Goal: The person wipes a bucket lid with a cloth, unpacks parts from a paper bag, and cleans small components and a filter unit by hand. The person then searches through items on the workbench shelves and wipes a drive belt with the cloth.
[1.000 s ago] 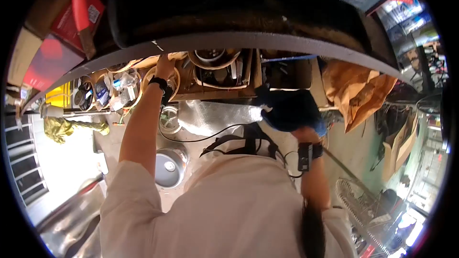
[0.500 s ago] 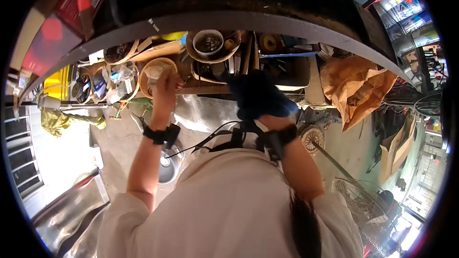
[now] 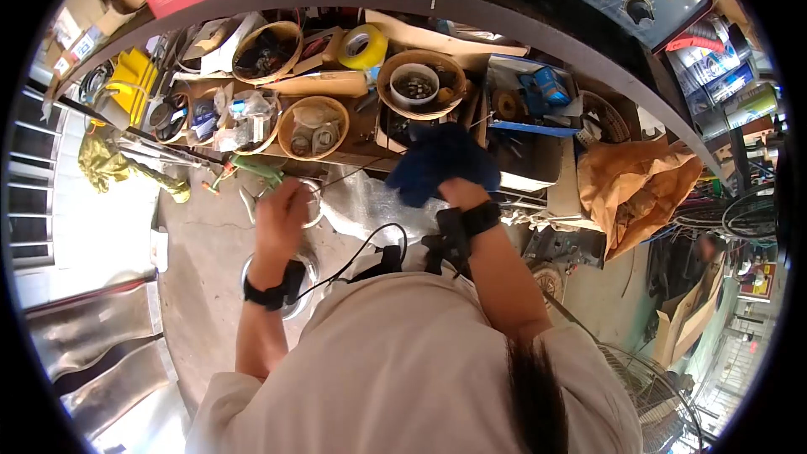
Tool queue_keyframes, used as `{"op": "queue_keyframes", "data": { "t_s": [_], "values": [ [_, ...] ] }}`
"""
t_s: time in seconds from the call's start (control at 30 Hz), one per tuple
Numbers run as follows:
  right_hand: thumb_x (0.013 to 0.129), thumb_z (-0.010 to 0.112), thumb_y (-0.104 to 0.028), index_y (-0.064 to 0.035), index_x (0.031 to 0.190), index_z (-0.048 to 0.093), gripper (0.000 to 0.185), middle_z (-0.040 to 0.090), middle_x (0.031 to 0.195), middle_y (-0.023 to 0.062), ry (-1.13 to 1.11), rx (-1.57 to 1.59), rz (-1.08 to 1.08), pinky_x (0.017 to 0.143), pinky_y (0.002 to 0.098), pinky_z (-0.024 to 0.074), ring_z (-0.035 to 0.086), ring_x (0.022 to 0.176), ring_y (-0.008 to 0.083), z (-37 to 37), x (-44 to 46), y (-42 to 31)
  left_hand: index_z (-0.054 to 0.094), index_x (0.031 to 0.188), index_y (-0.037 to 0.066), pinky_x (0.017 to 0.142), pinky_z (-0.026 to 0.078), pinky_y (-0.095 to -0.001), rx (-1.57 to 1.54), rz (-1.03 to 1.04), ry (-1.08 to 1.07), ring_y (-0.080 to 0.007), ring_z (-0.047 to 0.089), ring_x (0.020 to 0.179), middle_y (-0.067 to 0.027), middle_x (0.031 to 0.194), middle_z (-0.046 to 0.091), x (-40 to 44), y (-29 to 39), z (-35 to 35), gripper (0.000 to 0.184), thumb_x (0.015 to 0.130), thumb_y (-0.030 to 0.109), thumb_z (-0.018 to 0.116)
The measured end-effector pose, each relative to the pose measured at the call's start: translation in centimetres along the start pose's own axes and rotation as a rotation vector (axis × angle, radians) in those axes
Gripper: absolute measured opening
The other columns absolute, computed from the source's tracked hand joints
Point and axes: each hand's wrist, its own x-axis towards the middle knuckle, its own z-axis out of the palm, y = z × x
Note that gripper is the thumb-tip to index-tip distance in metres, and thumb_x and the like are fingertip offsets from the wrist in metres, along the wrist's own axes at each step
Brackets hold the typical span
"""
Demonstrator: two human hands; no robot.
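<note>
My left hand [image 3: 283, 210] is in front of the shelf, below the round basket [image 3: 293, 136] that holds small clear bags. Its fingers are curled. A thin dark rod or wire [image 3: 346, 176] runs from the fingertips toward the cloth; its far end is hard to make out. A bunched dark blue cloth [image 3: 445, 166] is gripped by my right hand [image 3: 464, 192], and its folds hide the fingers. Behind the cloth sits a wicker basket [image 3: 459, 94] with a white bowl [image 3: 414, 84] of small metal parts inside.
A yellow tape roll [image 3: 362, 47], a blue-edged box [image 3: 528, 124] and crumpled brown paper [image 3: 632, 189] occupy the shelf. The dark metal beam [image 3: 434, 2] arches above it. A fan [image 3: 651, 391] stands low at right. A black cable [image 3: 367, 241] loops near my waist.
My left hand has left the round basket and come back toward me. The cloth stays in my right hand. My view has tilted, showing more of the shelf and the dark machine above.
</note>
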Motion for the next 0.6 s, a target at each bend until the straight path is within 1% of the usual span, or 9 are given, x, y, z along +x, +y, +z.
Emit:
{"op": "queue_keyframes", "data": {
  "t_s": [0.07, 0.13, 0.2, 0.27, 0.4, 0.43, 0.47, 0.53, 0.6],
  "values": [
    [0.081, 0.056, -0.022, -0.0105, 0.1, 0.066, 0.024, 0.065, 0.099, 0.0093, -0.211, -0.154, 0.187, 0.082, 0.0438, 0.0477, 0.06, 0.095, 0.0313, -1.0, 0.7, 0.9, 0.057, 0.083, -0.001, 0.05, 0.039, -0.027, -0.141, 0.005, 0.052, -0.0098, 0.049, 0.055, -0.0033, 0.061, 0.051, -1.3, -0.1, -2.5, 0.009, 0.087, 0.006, 0.053],
    [0.08, 0.056, -0.021, -0.0106, 0.099, 0.066, 0.024, 0.064, 0.1, 0.009, -0.41, -0.313, 0.377, 0.083, 0.0442, 0.0468, 0.059, 0.097, 0.0308, -2.1, 1.7, 1.9, 0.057, 0.082, -0.003, 0.051, 0.04, -0.0251, -0.133, 0.019, 0.088, -0.0098, 0.05, 0.056, -0.0036, 0.063, 0.053, -2.2, -0.3, -4.5, 0.013, 0.089, 0.005, 0.05],
    [0.08, 0.056, -0.021, -0.0093, 0.102, 0.064, 0.026, 0.063, 0.101, 0.0097, -0.334, -0.382, 0.406, 0.084, 0.0428, 0.0462, 0.058, 0.097, 0.0304, -3.4, 0.9, 2.3, 0.056, 0.082, -0.003, 0.052, 0.04, -0.0249, -0.091, 0.022, 0.188, -0.0096, 0.05, 0.057, -0.0042, 0.063, 0.053, -3.0, -0.8, -6.1, 0.014, 0.09, 0.006, 0.05],
    [0.08, 0.057, -0.02, -0.0079, 0.104, 0.062, 0.027, 0.062, 0.102, 0.0104, -0.149, -0.385, 0.357, 0.085, 0.0413, 0.0455, 0.057, 0.098, 0.0301, -5.0, -0.6, 2.4, 0.056, 0.084, -0.002, 0.054, 0.042, -0.0262, -0.078, 0.034, 0.428, -0.0094, 0.051, 0.059, -0.005, 0.067, 0.053, -2.9, -4.4, -10.2, 0.013, 0.091, 0.007, 0.051],
    [0.08, 0.058, -0.018, -0.0053, 0.109, 0.057, 0.032, 0.06, 0.103, 0.0117, 0.138, -0.289, 0.153, 0.086, 0.0385, 0.0443, 0.056, 0.099, 0.0293, -6.8, -4.0, 1.0, 0.058, 0.088, -0.002, 0.058, 0.046, -0.0315, 0.333, 0.172, 0.429, -0.0198, 0.058, 0.064, -0.0112, 0.073, 0.058, -3.9, -0.5, -12.7, 0.011, 0.09, 0.008, 0.054],
    [0.08, 0.059, -0.018, -0.0046, 0.11, 0.056, 0.033, 0.059, 0.103, 0.0121, 0.159, -0.255, 0.098, 0.087, 0.0378, 0.0439, 0.055, 0.1, 0.0291, -6.7, -4.5, 0.3, 0.059, 0.089, -0.002, 0.059, 0.046, -0.0328, 0.473, 0.219, 0.414, -0.0224, 0.059, 0.066, -0.0128, 0.074, 0.059, -3.9, 0.5, -12.2, 0.011, 0.09, 0.008, 0.054],
    [0.08, 0.059, -0.017, -0.004, 0.111, 0.055, 0.034, 0.059, 0.104, 0.0124, 0.154, -0.228, 0.04, 0.087, 0.0371, 0.0436, 0.055, 0.1, 0.0289, -6.4, -4.6, -0.5, 0.061, 0.088, 0.0, 0.063, 0.048, -0.0366, 0.427, 0.136, 0.353, -0.0299, 0.06, 0.073, -0.0156, 0.078, 0.061, -4.1, 3.8, -10.4, 0.007, 0.087, 0.007, 0.057],
    [0.079, 0.06, -0.019, -0.0036, 0.112, 0.055, 0.036, 0.059, 0.103, 0.014, 0.076, -0.13, -0.042, 0.086, 0.0373, 0.0445, 0.055, 0.098, 0.0301, -5.9, -3.9, -3.1, 0.06, 0.084, 0.003, 0.065, 0.046, -0.0431, 0.541, 0.512, 0.38, -0.0348, 0.057, 0.073, -0.0156, 0.078, 0.06, -2.9, 3.4, -6.8, 0.007, 0.078, 0.006, 0.062],
    [0.078, 0.061, -0.021, -0.0032, 0.112, 0.054, 0.039, 0.059, 0.102, 0.0155, -0.046, -0.069, -0.109, 0.084, 0.0375, 0.0453, 0.056, 0.096, 0.0313, -5.5, -2.5, -6.1, 0.055, 0.079, 0.004, 0.064, 0.044, -0.0465, 0.538, 0.522, 0.286, -0.0358, 0.055, 0.073, -0.0167, 0.073, 0.056, -2.5, 4.0, -2.6, 0.012, 0.077, 0.011, 0.064]
  ]
}}
